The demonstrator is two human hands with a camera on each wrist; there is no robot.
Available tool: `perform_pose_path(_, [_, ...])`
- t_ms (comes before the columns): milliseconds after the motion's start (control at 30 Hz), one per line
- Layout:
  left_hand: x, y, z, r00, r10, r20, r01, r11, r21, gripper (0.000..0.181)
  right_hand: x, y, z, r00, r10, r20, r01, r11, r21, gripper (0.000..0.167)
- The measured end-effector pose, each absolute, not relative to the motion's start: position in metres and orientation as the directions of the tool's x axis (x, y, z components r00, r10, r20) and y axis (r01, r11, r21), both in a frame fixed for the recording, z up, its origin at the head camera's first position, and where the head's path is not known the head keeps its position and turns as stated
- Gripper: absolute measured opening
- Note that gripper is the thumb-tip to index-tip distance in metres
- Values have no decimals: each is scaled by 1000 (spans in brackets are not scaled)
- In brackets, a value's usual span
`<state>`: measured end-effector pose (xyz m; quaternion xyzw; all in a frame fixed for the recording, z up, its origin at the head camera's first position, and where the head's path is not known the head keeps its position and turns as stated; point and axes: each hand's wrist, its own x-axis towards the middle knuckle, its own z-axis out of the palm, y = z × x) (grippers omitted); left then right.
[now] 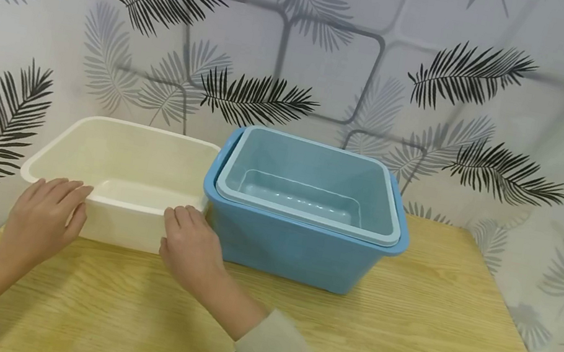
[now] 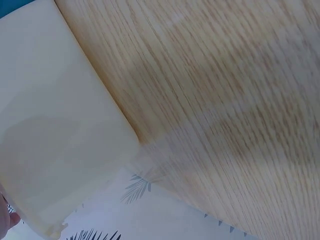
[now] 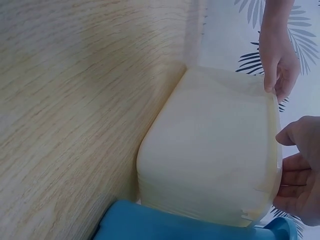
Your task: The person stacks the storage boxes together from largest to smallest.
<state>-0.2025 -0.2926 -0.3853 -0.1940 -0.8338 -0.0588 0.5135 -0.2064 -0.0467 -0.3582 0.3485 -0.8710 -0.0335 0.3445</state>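
Note:
A cream plastic bin stands upright on the wooden table at the left, its inside bare in the head view. My left hand grips the near rim at its left end, fingers hooked over the edge. Toward the right end of that same rim, my right hand holds on with its fingers over the top and thumb on the outer wall. The right wrist view shows both hands on the rim of the cream bin. In the left wrist view only a bit of a hand appears at the lower left.
Right beside the cream bin stands a larger blue bin, with a pale blue bin nested inside it. Both sit on the wood-grain table. Behind and at the sides rises a leaf-patterned wall covering.

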Motion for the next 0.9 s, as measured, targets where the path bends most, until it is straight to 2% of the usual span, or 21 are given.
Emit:
perform_pose_path(200, [-204, -297, -385, -403, 305, 863, 406, 905, -130, 43, -208, -47, -357, -503, -624, 598, -579, 757, 303, 33])
perform_pose_path(333, [-211, -309, -383, -395, 368, 842, 468, 869, -161, 57, -215, -50, -357, -499, -625, 600, -594, 751, 288, 35])
perform_pose_path(533, [-222, -330, -378, -434, 437, 788, 524, 834, -173, 74, -231, -53, -357, -556, -644, 525, -594, 750, 292, 46])
perform_pose_path(633, [-224, -339, -377, -461, 445, 767, 528, 833, -166, 76, -234, -53, -356, -563, -653, 506, -587, 748, 311, 38])
perform_pose_path(800, [-226, -350, -375, -479, 453, 752, 530, 832, -164, 77, -236, -54, -358, -524, -671, 524, -580, 732, 357, 14])
perform_pose_path(900, [-228, -353, -372, -482, 456, 748, 525, 834, -170, 76, -237, -55, -358, -511, -670, 539, -587, 730, 350, 9])
